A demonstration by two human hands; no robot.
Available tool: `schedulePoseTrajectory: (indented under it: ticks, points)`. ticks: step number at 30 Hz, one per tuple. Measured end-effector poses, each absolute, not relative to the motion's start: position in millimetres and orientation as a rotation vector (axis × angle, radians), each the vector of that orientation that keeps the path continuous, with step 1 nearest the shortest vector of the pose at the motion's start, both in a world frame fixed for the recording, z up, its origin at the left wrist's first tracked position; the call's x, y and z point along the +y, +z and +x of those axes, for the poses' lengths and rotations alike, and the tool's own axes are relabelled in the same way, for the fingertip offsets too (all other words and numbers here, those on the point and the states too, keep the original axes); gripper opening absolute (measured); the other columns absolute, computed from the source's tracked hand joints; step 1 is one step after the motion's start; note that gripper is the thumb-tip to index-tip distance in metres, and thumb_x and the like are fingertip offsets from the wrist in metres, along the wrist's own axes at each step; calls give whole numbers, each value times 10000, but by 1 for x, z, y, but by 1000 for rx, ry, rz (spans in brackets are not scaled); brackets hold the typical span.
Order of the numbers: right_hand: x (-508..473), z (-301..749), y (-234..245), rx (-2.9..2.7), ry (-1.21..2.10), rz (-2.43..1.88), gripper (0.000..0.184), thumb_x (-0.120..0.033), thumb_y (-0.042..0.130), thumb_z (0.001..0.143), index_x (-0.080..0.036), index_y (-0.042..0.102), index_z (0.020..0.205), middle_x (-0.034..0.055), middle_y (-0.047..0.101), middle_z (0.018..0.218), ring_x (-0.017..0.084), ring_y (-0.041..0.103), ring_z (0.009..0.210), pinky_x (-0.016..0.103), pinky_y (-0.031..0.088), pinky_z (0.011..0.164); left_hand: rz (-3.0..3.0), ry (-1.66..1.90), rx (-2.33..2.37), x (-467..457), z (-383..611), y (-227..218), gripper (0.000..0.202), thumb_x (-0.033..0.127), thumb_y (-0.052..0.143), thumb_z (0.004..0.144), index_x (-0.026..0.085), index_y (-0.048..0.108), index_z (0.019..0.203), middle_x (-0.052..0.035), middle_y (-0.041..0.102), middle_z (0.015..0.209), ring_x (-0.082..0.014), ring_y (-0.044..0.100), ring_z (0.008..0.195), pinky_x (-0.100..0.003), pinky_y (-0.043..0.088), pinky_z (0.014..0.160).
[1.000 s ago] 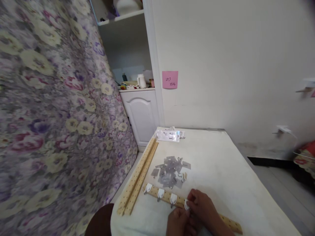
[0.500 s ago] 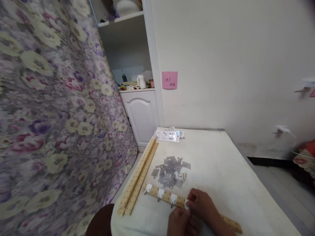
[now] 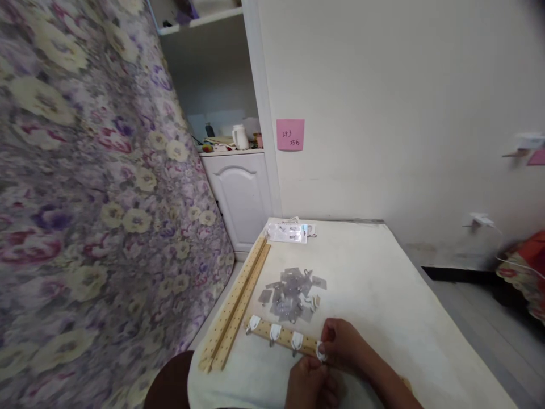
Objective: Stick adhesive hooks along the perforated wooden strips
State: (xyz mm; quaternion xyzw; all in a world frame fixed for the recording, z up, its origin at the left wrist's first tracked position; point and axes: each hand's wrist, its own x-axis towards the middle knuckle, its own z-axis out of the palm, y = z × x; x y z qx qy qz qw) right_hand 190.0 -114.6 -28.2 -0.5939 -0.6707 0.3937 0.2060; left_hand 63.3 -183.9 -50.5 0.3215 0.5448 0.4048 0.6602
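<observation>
In front of me a wooden strip with small holes (image 3: 284, 338) lies across the cloth. Three white-backed metal hooks (image 3: 275, 333) sit along its left part, spaced apart, hook ends facing me. A fourth white hook (image 3: 319, 350) is at the fingertips of my right hand (image 3: 344, 344), whose thumb and fingers are closed on it from the right. My left hand (image 3: 307, 383) is closed just below that hook, at the strip's near edge; what its fingertips pinch is hidden. My right forearm covers most of the strip's right end.
A pile of grey translucent squares with hooks (image 3: 292, 295) lies beyond the strip. Two long perforated wooden bars (image 3: 238, 307) run along the left of the white-covered table (image 3: 361, 272). A clear package (image 3: 288, 232) is at the far edge. A brown rounded thing (image 3: 170, 383) stands at lower left.
The whole view has shifted slightly. Both hands stay at the fourth hook, with little finger movement. The strip's right end is now more covered by my right forearm.
</observation>
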Motion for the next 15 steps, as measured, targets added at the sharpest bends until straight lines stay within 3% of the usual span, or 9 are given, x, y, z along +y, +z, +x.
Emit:
schedulePoseTrajectory:
  ticks: [9,15]
  points:
    - [-117,192,-27,-1859,1112,-1561,114,-182,639,562,-162,613,671,-26,610,603,102,514,570,186,334,502,789,884,1252,-186,63,-45,302,398,597,617,205,401,742,23,643,522,-99,534,347,-193,314,328]
    - [-119,213,-13,-1671,1194,-1429,146,-278,484,749,-168,576,778,-20,594,681,78,486,447,183,348,416,798,872,1258,-186,64,-44,259,339,583,603,209,392,721,34,630,492,-100,532,332,-189,314,312]
